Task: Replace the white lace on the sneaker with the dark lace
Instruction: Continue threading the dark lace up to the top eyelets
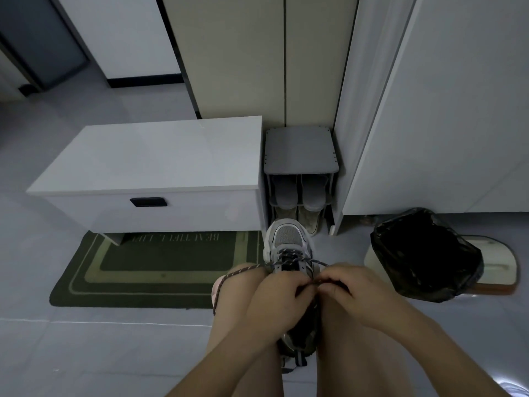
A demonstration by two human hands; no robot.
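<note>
A grey and white sneaker lies between my knees, toe pointing away from me. A dark speckled lace is threaded through its front eyelets; one long end loops over my left knee and hangs down. My left hand and my right hand meet over the tongue of the shoe, fingers curled, each pinching the dark lace where the hands touch. The middle of the shoe is hidden under my hands. No white lace shows.
A white drawer bench stands ahead on the left with a green doormat partly under it. A small grey shoe rack holding slippers sits behind the sneaker. A bin with a black bag stands at the right.
</note>
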